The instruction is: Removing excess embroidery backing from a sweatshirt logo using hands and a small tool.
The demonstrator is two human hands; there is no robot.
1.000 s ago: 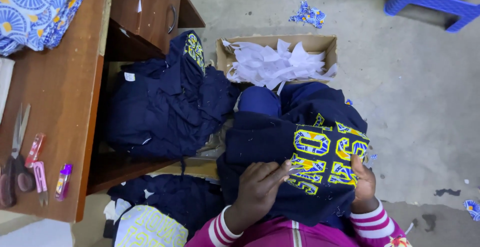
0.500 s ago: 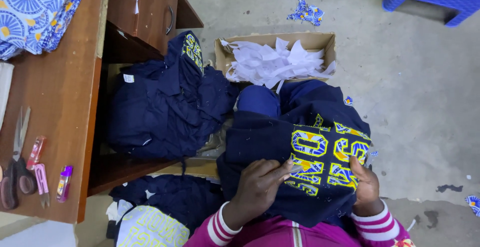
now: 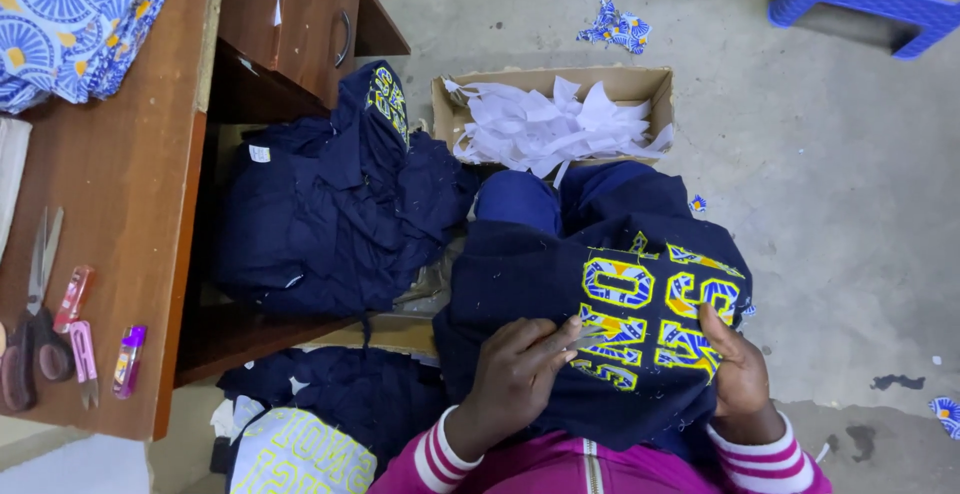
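The left hand [image 3: 515,379] pinches a small metal tool, probably thread snips, against the yellow-and-blue appliqué letters [image 3: 645,314] of the navy sweatshirt [image 3: 520,284] on the person's lap, while the right hand [image 3: 738,369] grips its right edge. This looks like trimming; the next cut calls for taut cloth and a careful tip.

Garment heap and box are crowding the lap; the floor to the right is lying open

A heap of navy garments [image 3: 335,214] is blocking the left side against the wooden desk [image 3: 120,254], a cardboard box [image 3: 640,89] of white scraps is sitting just ahead, while bare concrete floor [image 3: 850,204] is stretching rightward.
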